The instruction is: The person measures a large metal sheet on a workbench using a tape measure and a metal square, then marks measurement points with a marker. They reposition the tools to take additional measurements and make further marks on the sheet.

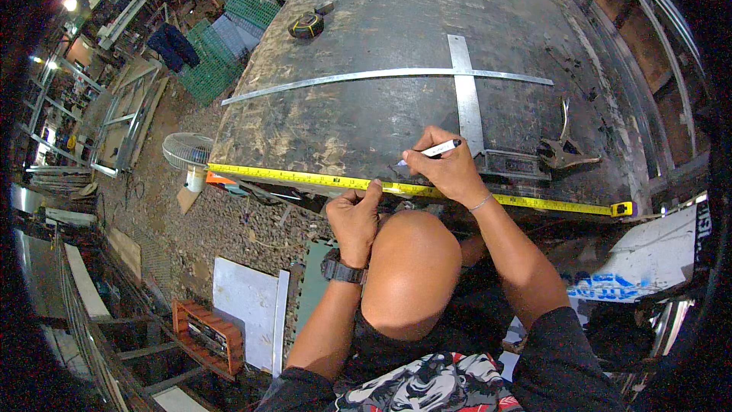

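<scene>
A yellow tape measure blade (pixel 305 177) runs along the near edge of the dark worktable (pixel 358 114), out to its yellow case (pixel 622 209) at the right corner. My left hand (pixel 354 217) is closed at that edge, thumb on the blade and fingers curled below it. In my right hand (pixel 450 172) is a white marker pen (pixel 440 149), its tip low over the tabletop just behind the blade. Beyond lies a long thin metal strip (pixel 366 74), crossing a flat steel bar (pixel 467 107). Locking clamp pliers (pixel 566 156) rest right of my right hand.
A black-and-yellow coiled tape measure (pixel 306 26) sits farther back on the table. Left of the table stand a fan (pixel 188 151) and green plastic grates (pixel 202 61). Metal framing (pixel 648 53) lines the right side. An orange crate (pixel 206 336) and a white panel (pixel 245 309) are below left.
</scene>
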Motion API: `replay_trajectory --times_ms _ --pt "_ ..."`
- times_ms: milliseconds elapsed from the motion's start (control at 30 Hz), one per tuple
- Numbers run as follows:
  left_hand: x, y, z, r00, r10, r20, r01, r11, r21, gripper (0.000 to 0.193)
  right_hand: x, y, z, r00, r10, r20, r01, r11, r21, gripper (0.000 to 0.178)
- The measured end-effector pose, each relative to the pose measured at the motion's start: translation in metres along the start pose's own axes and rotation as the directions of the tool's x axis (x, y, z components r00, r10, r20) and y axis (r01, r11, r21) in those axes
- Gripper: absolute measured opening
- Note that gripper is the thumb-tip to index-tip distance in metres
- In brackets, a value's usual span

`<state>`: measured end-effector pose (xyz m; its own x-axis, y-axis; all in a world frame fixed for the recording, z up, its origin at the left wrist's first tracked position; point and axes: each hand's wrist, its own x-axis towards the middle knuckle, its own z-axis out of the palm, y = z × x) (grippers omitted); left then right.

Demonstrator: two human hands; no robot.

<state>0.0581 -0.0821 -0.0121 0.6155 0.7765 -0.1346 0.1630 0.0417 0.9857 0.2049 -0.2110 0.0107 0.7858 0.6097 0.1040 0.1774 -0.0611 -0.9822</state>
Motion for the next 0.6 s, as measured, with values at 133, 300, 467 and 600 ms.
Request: replay_trajectory --times_ms 133,300,467,600 --pt "-0.001 0.001 0.000 1.000 0.019 0.003 -0.019 0.999 -0.048 0.031 0.001 -0.004 0.000 1.000 0.003 0.001 -0.003 0.997 -0.079 0.020" --pt "0.000 0.002 0.001 0.997 0.077 -0.020 -0.076 0.997 0.023 0.038 -0.005 -0.021 -0.008 0.998 0.025 -0.065 -0.017 0.993 0.119 0.019" --pt "0.001 0.003 0.001 0.998 0.055 -0.015 -0.054 0.998 0.039 0.042 -0.032 -0.041 -0.055 0.955 0.046 -0.293 0.025 0.972 0.235 0.018" --pt "0.001 0.007 0.001 0.998 0.057 -0.015 -0.056 0.996 0.065 0.040 -0.067 -0.040 -0.102 0.914 0.126 -0.386 -0.017 0.962 0.274 0.018"
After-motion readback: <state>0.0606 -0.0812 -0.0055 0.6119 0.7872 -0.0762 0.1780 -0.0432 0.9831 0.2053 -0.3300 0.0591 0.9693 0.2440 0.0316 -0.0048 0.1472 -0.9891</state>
